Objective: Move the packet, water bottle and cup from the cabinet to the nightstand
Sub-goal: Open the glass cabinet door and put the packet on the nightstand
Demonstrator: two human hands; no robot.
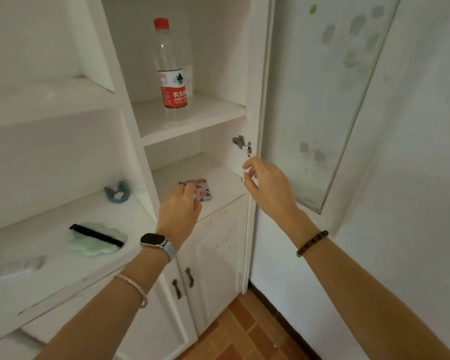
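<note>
A clear water bottle (172,71) with a red cap and red label stands upright on the upper shelf of the white cabinet (192,118). On the shelf below lies a small flat packet (202,189) with a coloured pattern. My left hand (178,209) reaches over the packet's near left edge, fingers curled, partly hiding it; whether it grips the packet is unclear. My right hand (266,184) hovers by the cabinet's right side post below the hinge, fingers loosely apart, holding nothing. No cup is visible.
The glass cabinet door (322,100) stands swung open to the right. The open shelves to the left hold a blue hair tie (117,192), a green cloud-shaped pad with a black strip (96,240) and a pale object (16,267). Lower cabinet doors (213,261) are closed above a brown tiled floor.
</note>
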